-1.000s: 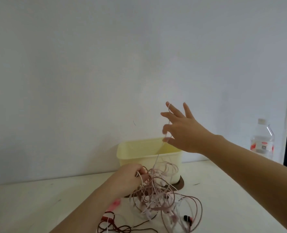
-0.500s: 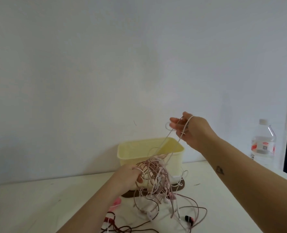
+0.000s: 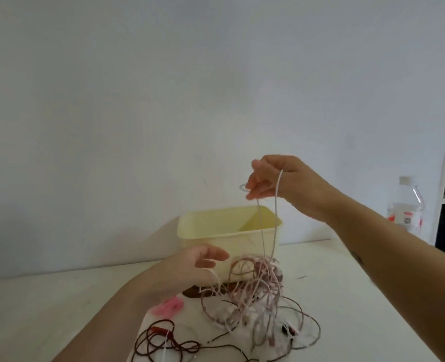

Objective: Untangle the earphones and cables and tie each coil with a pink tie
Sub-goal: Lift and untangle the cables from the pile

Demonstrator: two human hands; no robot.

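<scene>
Since a moment ago the left hand (image 3: 190,267) has let go of the tangle of earphones and cables (image 3: 255,293). Its grip is slack now, fingers straight, just left of that heap on the surface (image 3: 59,304) before the yellow tub (image 3: 216,231). Higher up, the right hand (image 3: 271,178) has its grip pinched on a white cable (image 3: 275,223) hanging into the heap.

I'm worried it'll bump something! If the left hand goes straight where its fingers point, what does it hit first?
Probably the cable tangle, beyond the left hand, with the yellow tub behind; depth is unclear.
</scene>
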